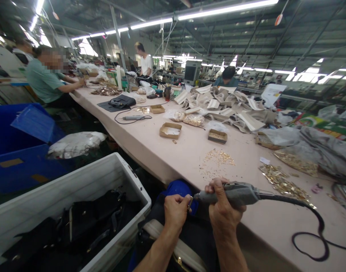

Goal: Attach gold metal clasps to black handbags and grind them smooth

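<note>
My right hand [224, 206] is wrapped round a grey electric screwdriver [237, 194] whose black cable [317, 226] loops over the table. Its tip points left at a small gold metal fitting [190, 202] pinched in my left hand [175, 212]. Both hands hover at the near edge of the pale pink table [175, 151], above a dark bag [186, 241] with a cream strap on my lap. A scatter of small gold screws [218, 158] lies on the table just beyond my hands.
A white bin [84, 185] holding black bags stands at my left, a blue crate [19, 147] behind it. Cardboard trays [170, 130] of hardware, gold fittings [283, 183], cream bag panels [226, 107] and grey cloth [317, 147] cover the table. People work at the far left end.
</note>
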The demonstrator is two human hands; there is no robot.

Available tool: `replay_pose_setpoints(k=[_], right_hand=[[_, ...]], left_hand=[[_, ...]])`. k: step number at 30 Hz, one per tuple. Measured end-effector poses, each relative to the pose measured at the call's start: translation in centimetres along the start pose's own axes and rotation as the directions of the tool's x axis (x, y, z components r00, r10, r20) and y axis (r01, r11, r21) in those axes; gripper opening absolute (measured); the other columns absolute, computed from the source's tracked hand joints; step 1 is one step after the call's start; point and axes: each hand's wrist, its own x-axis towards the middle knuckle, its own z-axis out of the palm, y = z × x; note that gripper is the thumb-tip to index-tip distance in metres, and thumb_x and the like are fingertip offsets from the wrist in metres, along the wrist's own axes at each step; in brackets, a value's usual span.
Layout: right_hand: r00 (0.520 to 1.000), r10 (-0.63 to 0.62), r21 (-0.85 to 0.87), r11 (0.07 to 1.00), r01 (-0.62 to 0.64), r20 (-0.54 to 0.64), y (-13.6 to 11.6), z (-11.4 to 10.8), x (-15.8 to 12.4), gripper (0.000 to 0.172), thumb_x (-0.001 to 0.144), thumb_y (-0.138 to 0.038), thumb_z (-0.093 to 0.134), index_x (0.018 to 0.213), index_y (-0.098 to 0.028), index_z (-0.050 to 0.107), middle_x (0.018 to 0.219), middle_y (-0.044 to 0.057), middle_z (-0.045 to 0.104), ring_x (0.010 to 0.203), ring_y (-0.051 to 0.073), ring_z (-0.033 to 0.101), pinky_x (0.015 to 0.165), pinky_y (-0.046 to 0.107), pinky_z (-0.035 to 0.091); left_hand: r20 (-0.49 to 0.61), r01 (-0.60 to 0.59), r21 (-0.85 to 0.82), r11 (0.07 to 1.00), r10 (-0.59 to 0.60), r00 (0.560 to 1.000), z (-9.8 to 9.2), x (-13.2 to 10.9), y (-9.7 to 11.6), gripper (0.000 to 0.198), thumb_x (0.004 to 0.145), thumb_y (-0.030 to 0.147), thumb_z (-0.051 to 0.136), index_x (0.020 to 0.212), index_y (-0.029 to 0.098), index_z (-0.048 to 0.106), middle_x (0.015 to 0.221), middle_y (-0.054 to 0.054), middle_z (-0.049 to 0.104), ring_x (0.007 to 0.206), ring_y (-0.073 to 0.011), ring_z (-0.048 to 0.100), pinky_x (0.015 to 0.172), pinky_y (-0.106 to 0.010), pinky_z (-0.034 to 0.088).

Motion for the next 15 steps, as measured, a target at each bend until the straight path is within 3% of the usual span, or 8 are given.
replay_pose_setpoints(k=[8, 15], right_hand=[[1.0, -0.006, -0.016, 1.0, 0.006, 0.026, -0.4, 0.2, -0.2, 0.041, 0.071, -0.043, 0.091, 0.083, -0.02, 0.06, 0.072, -0.002, 0.059, 0.058, 0.013, 0.057, 0.053, 0.031, 0.053], [1.0, -0.024, -0.03, 0.999, 0.024, 0.02, 0.6, -0.5, -0.1, 0.037, 0.069, -0.028, 0.093, 0.087, -0.018, 0.063, 0.077, -0.002, 0.062, 0.06, 0.013, 0.059, 0.055, 0.03, 0.052]], left_hand=[[-0.001, -0.005, 0.012, 1.0, 0.005, 1.0, 0.0, 0.0, 0.0, 0.038, 0.081, 0.045, 0.07, 0.053, 0.018, 0.071, 0.048, -0.006, 0.069, 0.047, -0.0183, 0.06, 0.05, -0.028, 0.038], [0.0, -0.009, 0.006, 1.0, 0.009, 1.0, -0.1, -0.1, 0.2, 0.038, 0.081, 0.045, 0.069, 0.052, 0.019, 0.07, 0.049, -0.005, 0.07, 0.046, -0.0183, 0.06, 0.05, -0.028, 0.037]])
